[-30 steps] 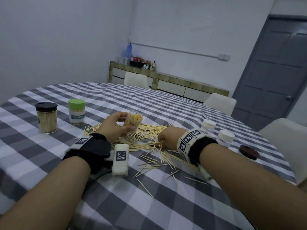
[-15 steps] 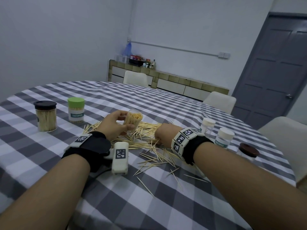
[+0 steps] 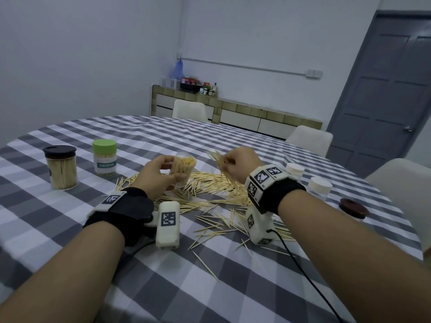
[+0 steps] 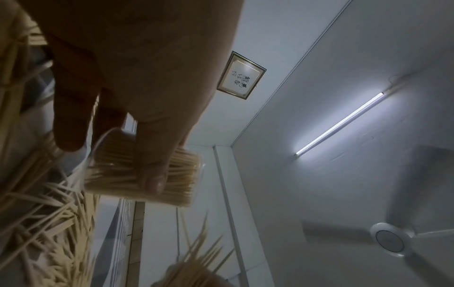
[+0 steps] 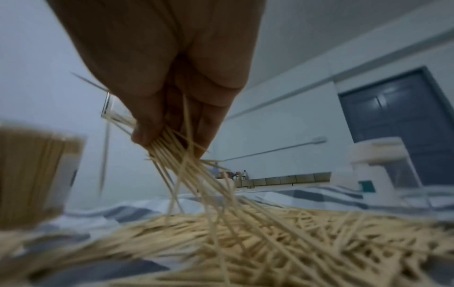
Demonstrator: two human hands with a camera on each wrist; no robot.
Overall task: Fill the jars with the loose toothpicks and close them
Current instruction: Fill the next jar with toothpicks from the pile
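Both hands were busy with the filling step: the left hand (image 3: 155,172) gripped the open, nearly full jar (image 3: 183,168) just above the table (image 3: 233,287), while the right hand (image 3: 239,164) pinched a messy bunch of toothpicks (image 3: 225,172) beside it, which next needed aligning and sliding into the jar's mouth.

Pale wood tones set against grey and white checks

A grey-and-white chequered tablecloth (image 3: 210,287) is seen under the pale yellow loose wooden toothpicks (image 3: 210,194); a clear plastic jar (image 3: 183,169) is shown packed with yellow-tan sticks, a round jar with a light green lid (image 3: 104,157) is marked with a teal-lettered white label, a black-lidded jar (image 3: 60,167) is shown beside it, and black-and-white square codes are carried on the black wristbands (image 3: 275,190).
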